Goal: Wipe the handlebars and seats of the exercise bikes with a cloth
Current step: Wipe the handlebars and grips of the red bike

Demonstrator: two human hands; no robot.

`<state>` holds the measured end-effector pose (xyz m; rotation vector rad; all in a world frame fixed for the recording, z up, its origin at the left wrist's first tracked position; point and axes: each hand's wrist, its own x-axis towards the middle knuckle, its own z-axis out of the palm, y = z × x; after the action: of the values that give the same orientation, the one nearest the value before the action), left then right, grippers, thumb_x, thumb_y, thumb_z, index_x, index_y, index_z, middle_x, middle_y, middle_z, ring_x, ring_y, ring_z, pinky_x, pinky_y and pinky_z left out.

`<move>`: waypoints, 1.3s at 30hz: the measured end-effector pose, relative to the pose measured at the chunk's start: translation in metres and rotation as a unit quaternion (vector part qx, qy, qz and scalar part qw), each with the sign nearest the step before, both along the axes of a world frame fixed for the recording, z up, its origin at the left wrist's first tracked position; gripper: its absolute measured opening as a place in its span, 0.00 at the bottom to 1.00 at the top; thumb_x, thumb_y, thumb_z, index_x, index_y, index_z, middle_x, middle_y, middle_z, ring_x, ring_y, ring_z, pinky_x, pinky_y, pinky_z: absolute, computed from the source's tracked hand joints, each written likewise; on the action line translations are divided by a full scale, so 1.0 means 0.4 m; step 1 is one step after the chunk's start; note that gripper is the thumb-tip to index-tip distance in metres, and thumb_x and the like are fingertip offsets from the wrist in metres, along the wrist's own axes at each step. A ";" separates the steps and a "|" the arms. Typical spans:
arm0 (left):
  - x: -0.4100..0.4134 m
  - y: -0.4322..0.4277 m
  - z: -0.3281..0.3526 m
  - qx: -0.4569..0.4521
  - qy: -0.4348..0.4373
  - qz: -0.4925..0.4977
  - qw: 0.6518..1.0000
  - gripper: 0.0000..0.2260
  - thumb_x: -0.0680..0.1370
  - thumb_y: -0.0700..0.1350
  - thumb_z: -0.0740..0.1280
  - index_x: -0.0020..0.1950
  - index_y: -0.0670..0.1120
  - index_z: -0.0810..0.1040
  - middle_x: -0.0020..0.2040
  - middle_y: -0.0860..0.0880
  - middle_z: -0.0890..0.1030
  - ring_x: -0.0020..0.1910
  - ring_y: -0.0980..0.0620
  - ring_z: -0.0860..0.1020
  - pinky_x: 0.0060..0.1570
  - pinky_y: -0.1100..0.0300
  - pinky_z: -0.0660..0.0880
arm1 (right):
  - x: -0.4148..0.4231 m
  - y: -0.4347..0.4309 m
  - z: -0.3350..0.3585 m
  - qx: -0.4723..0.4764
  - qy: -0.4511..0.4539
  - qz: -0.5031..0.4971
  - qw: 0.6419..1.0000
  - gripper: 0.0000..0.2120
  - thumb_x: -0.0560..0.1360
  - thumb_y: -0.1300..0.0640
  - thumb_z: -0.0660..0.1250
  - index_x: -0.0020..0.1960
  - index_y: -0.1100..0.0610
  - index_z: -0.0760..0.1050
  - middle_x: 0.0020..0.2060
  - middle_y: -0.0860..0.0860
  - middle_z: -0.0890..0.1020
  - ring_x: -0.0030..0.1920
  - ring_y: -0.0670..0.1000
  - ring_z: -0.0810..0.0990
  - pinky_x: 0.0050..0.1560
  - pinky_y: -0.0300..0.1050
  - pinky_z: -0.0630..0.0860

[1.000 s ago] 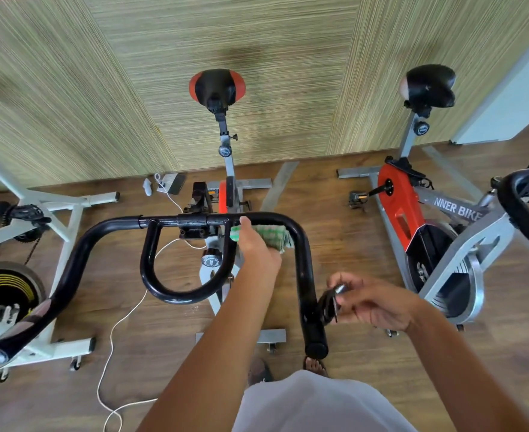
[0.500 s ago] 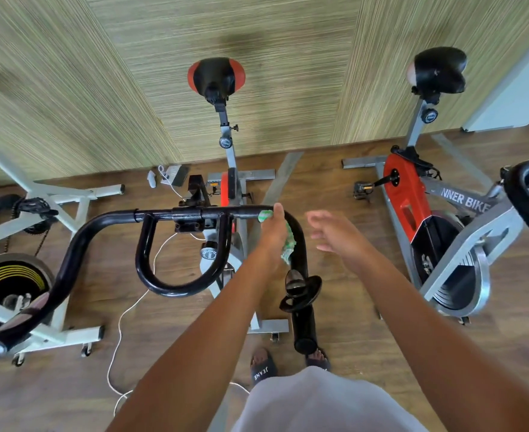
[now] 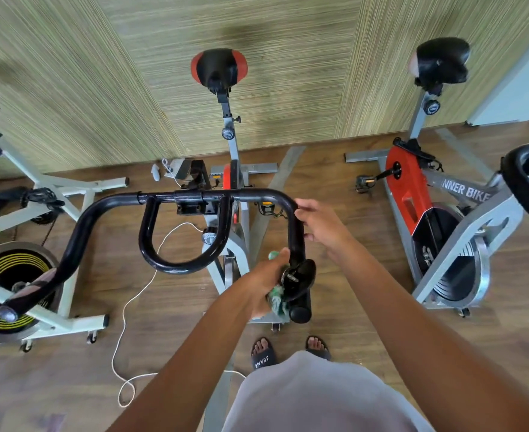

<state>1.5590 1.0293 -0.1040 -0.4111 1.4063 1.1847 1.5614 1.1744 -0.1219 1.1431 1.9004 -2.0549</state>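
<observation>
My left hand [image 3: 264, 283] is closed around the green cloth [image 3: 277, 299], pressing it against the near end of the black handlebar [image 3: 297, 232]'s right arm, beside a small black lever [image 3: 299, 275] mounted there. My right hand [image 3: 320, 227] rests loosely open on the same arm further up, near its bend, fingers curled against the tube without clamping it. The middle bike's seat [image 3: 218, 68], black with red sides, stands beyond the bars by the wall. Another bike's seat [image 3: 442, 59] stands to the right.

Cloth [image 3: 276, 299] mostly hidden in left hand [image 3: 264, 283]
</observation>
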 end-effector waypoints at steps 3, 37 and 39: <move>-0.005 0.032 0.012 -0.012 -0.012 0.068 0.998 0.20 0.83 0.57 0.58 0.53 0.40 0.73 0.41 0.41 0.80 0.36 0.45 0.78 0.50 0.50 0.76 | 0.003 -0.008 -0.012 0.002 0.008 -0.012 1.000 0.19 0.83 0.65 0.57 0.73 0.56 0.69 0.62 0.52 0.77 0.55 0.49 0.78 0.51 0.47 0.77; -0.228 0.104 0.055 -0.094 0.565 0.084 0.816 0.17 0.75 0.65 0.65 0.44 0.52 0.81 0.47 0.47 0.83 0.51 0.43 0.82 0.50 0.44 0.80 | -0.088 -0.028 0.068 -0.332 0.248 -0.034 0.909 0.19 0.78 0.43 0.63 0.63 0.51 0.80 0.61 0.56 0.81 0.59 0.56 0.82 0.59 0.55 0.78; -0.266 0.054 0.013 -0.185 0.612 0.072 0.766 0.21 0.77 0.66 0.59 0.52 0.51 0.79 0.55 0.45 0.79 0.56 0.42 0.76 0.56 0.44 0.75 | -0.135 -0.012 0.092 -0.225 0.207 0.013 0.952 0.19 0.79 0.43 0.63 0.62 0.55 0.78 0.57 0.57 0.83 0.51 0.55 0.84 0.56 0.56 0.80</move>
<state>1.4525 1.0509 -0.0989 0.0741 2.8175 1.3337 1.5074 1.1696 -0.0852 0.6129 1.4313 -2.6827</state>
